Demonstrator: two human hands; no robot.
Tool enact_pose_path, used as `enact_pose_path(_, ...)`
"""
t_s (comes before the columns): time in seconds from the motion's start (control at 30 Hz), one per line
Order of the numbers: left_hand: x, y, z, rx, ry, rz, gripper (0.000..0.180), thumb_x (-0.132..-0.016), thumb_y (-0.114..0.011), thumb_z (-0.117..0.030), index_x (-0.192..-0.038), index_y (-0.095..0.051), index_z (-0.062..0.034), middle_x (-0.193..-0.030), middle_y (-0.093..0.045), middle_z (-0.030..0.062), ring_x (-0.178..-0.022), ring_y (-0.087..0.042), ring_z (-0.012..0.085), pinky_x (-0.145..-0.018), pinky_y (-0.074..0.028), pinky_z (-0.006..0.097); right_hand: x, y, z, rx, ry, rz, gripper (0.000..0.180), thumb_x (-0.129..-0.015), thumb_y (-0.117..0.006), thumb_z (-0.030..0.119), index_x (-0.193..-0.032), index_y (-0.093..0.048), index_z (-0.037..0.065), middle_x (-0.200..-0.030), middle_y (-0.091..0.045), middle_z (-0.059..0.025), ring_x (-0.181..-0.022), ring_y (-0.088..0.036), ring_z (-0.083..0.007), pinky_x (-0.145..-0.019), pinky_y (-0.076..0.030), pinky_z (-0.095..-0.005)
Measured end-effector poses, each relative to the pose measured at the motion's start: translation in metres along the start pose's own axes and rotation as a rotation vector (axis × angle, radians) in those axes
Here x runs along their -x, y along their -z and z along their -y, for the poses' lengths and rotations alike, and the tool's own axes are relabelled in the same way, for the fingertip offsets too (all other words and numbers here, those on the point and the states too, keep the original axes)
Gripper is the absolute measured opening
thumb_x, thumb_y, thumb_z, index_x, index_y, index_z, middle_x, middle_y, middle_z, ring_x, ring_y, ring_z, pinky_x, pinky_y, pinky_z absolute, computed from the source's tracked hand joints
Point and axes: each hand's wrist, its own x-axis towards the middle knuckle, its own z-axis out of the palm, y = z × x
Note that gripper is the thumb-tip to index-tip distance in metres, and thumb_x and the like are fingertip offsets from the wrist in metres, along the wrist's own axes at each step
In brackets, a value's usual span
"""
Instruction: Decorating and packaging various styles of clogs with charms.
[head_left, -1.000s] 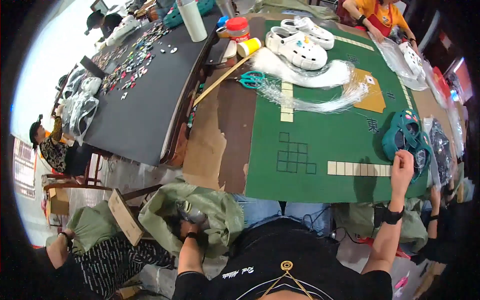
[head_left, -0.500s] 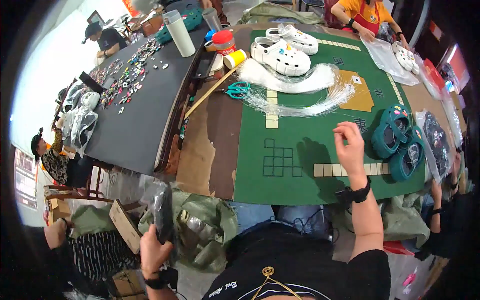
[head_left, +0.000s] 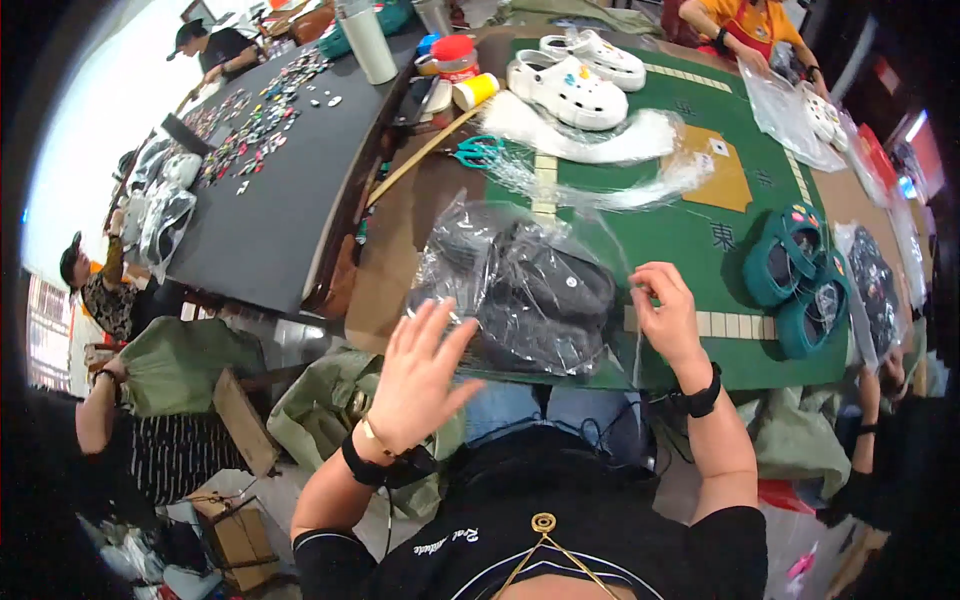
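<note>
Bag of clear plastic (head_left: 470, 230), containing dark-grey shoes (head_left: 565, 285), now rests on the green table (head_left: 720, 370), freeing your spread left hand (head_left: 415, 375). Your right hand (head_left: 665, 310): grip cannot be determined.

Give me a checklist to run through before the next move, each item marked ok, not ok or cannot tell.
1. Dark shoes inside clear bag: ok.
2. Clear bag opened: cannot tell.
3. Left hand open: ok, fingers spread at the bag's near left.
4. Right hand grip on the bag: cannot tell.
5. Teal scissors apart from bag: ok, beyond it.
6. Teal clogs apart from bag: ok, to its right.
</note>
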Motion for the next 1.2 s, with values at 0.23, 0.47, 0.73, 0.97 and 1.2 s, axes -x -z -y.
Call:
enact_pose_path(0.23,-0.002,-0.039,0.022,0.166,0.160,-0.147,0.066,-0.080,-0.075,-0.030,-0.134,-0.048,-0.0037,-0.142,-0.041,0.0224,-0.131,-0.037,0.0412,-0.108,-0.033,0.048,0.004,0.002,0.012,-0.214,-0.196,-0.088,0.017,-0.089,-0.062,0.009,-0.104,-0.062,0.001,-0.096,-0.062,-0.0080,-0.074,-0.059,-0.0141,-0.066,-0.048,-0.0259)
enact_pose_path(0.47,-0.003,-0.061,0.032,0.185,0.167,-0.163,0.058,-0.085,-0.070,-0.020,-0.135,-0.047,-0.0022,-0.141,-0.043,0.0215,-0.128,-0.041,0.0396,-0.106,-0.035,0.045,-0.005,0.019,0.051,-0.182,0.152,-0.092,0.017,-0.086,-0.058,0.001,-0.102,-0.063,0.002,-0.095,-0.065,-0.0106,-0.085,-0.064,-0.0219,-0.074,-0.051,-0.0308)
enact_pose_path(0.73,-0.003,-0.069,0.043,0.261,0.189,-0.165,0.052,-0.085,-0.066,-0.013,-0.134,-0.049,-0.0052,-0.136,-0.047,0.0207,-0.123,-0.045,0.0385,-0.104,-0.036,0.046,-0.002,0.013,-0.003,0.208,0.067,0.264,0.022,-0.082,-0.060,0.000,-0.103,-0.063,0.000,-0.101,-0.065,-0.0155,-0.092,-0.064,-0.0326,-0.078,-0.052,-0.0372)
enact_pose_path(0.97,0.004,-0.087,0.059,0.327,0.327,-0.294,0.048,-0.092,-0.059,-0.016,-0.135,-0.046,-0.0002,-0.137,-0.047,0.0207,-0.127,-0.043,0.0370,-0.107,-0.033,0.043,-0.007,0.002,0.018,0.288,0.155,0.272,0.029,-0.077,-0.070,0.013,-0.104,-0.062,0.006,-0.103,-0.060,-0.0108,-0.096,-0.058,-0.0326,-0.081,-0.049,-0.0419)
enact_pose_path(1.2,0.001,-0.090,0.067,0.289,0.312,-0.259,0.039,-0.095,-0.056,-0.020,-0.130,-0.053,-0.0024,-0.134,-0.051,0.0187,-0.123,-0.046,0.0342,-0.106,-0.035,0.042,-0.024,-0.035,0.036,0.510,0.411,0.418,0.051,-0.069,-0.076,0.028,-0.112,-0.061,0.007,-0.119,-0.056,-0.0098,-0.112,-0.050,-0.0287,-0.092,-0.041,-0.0428)
